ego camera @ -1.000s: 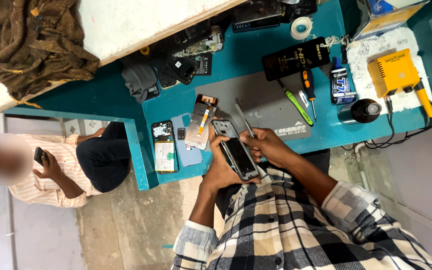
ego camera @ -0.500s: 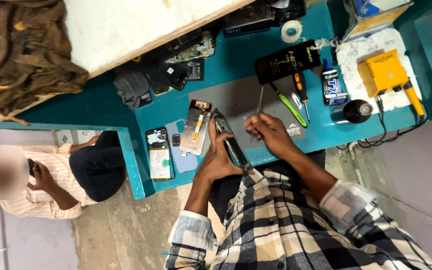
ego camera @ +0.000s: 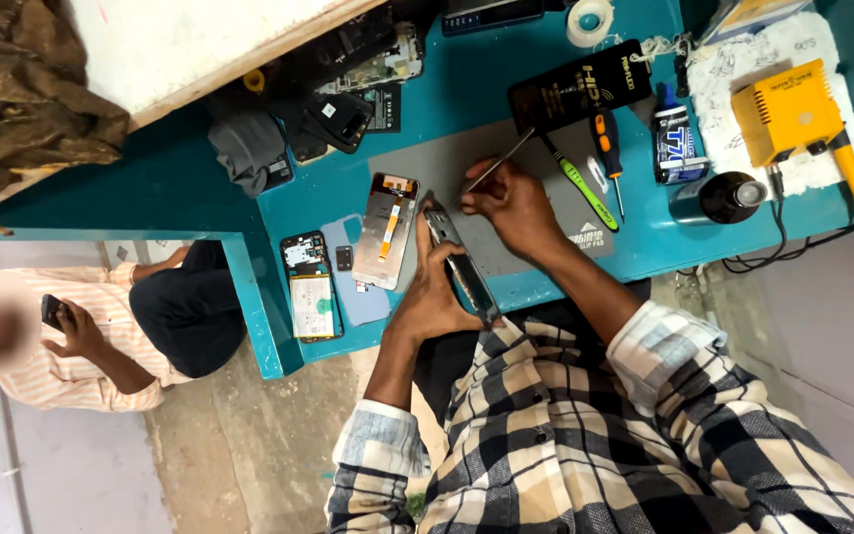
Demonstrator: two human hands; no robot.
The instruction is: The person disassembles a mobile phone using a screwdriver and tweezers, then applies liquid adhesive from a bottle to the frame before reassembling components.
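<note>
My left hand point(ego camera: 434, 292) grips a dark phone point(ego camera: 459, 265) on edge, tilted up off the teal bench point(ego camera: 467, 89). My right hand point(ego camera: 512, 203) pinches thin metal tweezers point(ego camera: 498, 161), with their lower tip at the phone's top end. Both hands hover over a grey work mat point(ego camera: 546, 222). To the left of the phone lies a metal phone frame point(ego camera: 387, 229) with an orange strip, and further left an opened phone point(ego camera: 308, 282) showing its battery.
A green tool point(ego camera: 577, 185) and orange screwdriver point(ego camera: 607, 148) lie on the mat. A black box point(ego camera: 577, 84), glue bottle point(ego camera: 672, 143), black round lid point(ego camera: 728, 196), yellow station point(ego camera: 783, 109) and tape roll point(ego camera: 589, 20) stand behind. A person in a striped shirt point(ego camera: 81, 336) sits at left.
The phone has turned from flat in my left hand to standing on edge. My right hand has left the phone's face and now holds the tweezers at its top end.
</note>
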